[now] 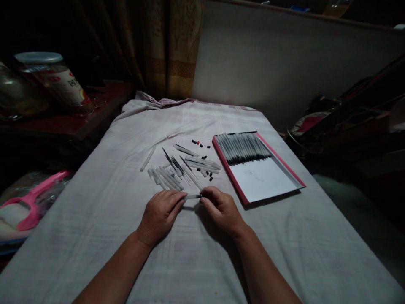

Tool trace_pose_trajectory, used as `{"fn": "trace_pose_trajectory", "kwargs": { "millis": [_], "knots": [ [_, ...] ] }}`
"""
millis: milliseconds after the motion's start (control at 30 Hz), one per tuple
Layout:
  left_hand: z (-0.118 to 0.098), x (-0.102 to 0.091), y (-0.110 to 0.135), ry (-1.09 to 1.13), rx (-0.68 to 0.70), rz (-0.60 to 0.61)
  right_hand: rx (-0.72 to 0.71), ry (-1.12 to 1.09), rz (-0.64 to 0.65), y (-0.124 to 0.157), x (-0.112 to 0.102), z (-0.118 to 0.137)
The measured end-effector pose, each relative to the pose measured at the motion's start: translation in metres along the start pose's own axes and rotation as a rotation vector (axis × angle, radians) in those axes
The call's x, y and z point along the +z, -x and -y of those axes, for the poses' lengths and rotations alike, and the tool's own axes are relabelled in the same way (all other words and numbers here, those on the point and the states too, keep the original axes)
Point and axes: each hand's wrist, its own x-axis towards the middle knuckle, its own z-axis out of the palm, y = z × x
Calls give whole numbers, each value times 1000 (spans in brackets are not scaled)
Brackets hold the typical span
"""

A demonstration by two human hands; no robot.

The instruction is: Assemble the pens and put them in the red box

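My left hand (163, 211) and my right hand (220, 209) meet over the white cloth (104, 202), each pinching one end of a clear pen barrel (192, 196) held level between them. Just beyond my fingers lies a loose pile of clear pen barrels (166, 176), thin black refills (173, 162) and small black caps (207, 174). To the right sits a shallow white tray with a pink rim (275, 181), with a row of finished pens (242, 147) lined up at its far end.
A large plastic jar with a white lid (55, 80) stands on a dark wooden side table (76, 122) at the left. A pink plastic tool (33, 202) lies lower left. Dark clutter (348, 122) fills the right side. A curtain and pale wall are behind.
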Motion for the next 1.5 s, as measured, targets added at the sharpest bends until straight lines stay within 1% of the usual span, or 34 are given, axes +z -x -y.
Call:
{"fn": "trace_pose_trajectory", "kwargs": {
  "millis": [167,300,600,800,900,1033,1167,1400,1500],
  "knots": [
    [-1,-1,0,7,-7,11,-14,23,0,-1,0,1],
    [-1,-1,-1,-6,-1,13,-57,56,-1,-1,1,0],
    [-1,0,1,-1,-2,0,-53,76,5,-1,2,0],
    [0,0,2,-9,-14,25,-62,74,0,-1,4,-1],
    [0,0,1,-22,-5,22,-42,57,-1,-1,4,-1],
    [0,-1,0,-15,3,17,-71,47,-1,-2,4,0],
    [-1,-1,-1,-13,9,20,-51,68,-44,-2,6,0],
    [-6,6,-3,-15,24,-38,33,19,-116,-4,8,-3],
    [-9,9,-6,45,-17,-33,9,17,-129,-3,6,-3]
  ]
}}
